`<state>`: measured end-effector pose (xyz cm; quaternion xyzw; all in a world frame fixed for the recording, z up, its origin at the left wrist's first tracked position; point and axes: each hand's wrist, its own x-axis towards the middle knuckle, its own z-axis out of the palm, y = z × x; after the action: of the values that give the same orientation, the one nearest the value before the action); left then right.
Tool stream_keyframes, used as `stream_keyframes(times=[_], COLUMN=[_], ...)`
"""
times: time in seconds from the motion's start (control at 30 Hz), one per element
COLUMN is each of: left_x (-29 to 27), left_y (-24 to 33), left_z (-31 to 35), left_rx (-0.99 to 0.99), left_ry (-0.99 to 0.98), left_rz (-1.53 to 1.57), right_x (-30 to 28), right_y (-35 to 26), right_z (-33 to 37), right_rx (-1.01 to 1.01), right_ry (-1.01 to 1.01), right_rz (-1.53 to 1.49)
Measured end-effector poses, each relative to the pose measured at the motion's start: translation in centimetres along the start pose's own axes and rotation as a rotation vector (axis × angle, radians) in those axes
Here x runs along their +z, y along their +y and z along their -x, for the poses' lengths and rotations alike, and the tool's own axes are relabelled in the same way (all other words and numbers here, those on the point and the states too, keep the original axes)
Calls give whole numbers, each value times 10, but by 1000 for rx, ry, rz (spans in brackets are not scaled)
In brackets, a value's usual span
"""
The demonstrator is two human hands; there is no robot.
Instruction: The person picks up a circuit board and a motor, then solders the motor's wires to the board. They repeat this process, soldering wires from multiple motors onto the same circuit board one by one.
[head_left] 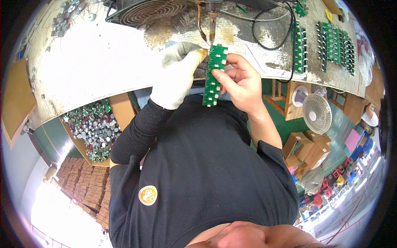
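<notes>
My right hand [243, 82] is bare and grips a long strip of green circuit boards [214, 84] along its right side, thumb on the face. White connectors run down the strip, which stands nearly upright in view. My left hand [175, 72], in a white glove with stained fingertips, is pinched closed beside the strip's upper left edge. Whatever lies between those fingertips is too small to make out. Just above them a soldering iron [212, 27] points down, its tip close to the strip's top end. A thin curved metal tube [201, 25] hangs next to the iron.
A round fan guard [151, 12] and a looped black cable [271, 47] lie at the back of the worn table. More board strips [331, 43] lie at the right. Small round parts with wires [68, 18] are at the far left. Below stands a carton of round parts [95, 130].
</notes>
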<state>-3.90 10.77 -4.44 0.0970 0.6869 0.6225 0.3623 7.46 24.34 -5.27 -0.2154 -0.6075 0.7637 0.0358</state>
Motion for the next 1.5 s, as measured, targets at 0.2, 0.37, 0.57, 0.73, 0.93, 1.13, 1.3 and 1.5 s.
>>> stream_keyframes(times=[0.2, 0.37, 0.57, 0.73, 0.93, 1.13, 1.3, 1.5], left_x=[-2, -2, -2, -1, 1, -16, -67, -165], left_y=[-10, -5, -8, -12, -11, 3, -16, -5], left_z=[-4, -4, -1, 2, 0, 4, 4, -40], left_rx=[111, 156, 151, 144, 155, 155, 539, 319], left_ry=[18, 41, 57, 1, 79, 152, 243, 747], left_rz=[-134, -159, -202, -294, -134, -262, -532, -439], right_x=[1, 3, 1, -2, 2, 6, -6, -9], right_y=[1, -4, -3, 0, 2, 0, -5, -8], right_z=[-2, -5, -3, 0, -2, -9, -16, -17], right_rx=[-15, -34, -53, -4, -28, 40, 134, 54], right_ry=[4, 4, 1, -11, -2, 33, 63, -8], right_rz=[-16, -23, -20, 41, 47, -42, -71, -134])
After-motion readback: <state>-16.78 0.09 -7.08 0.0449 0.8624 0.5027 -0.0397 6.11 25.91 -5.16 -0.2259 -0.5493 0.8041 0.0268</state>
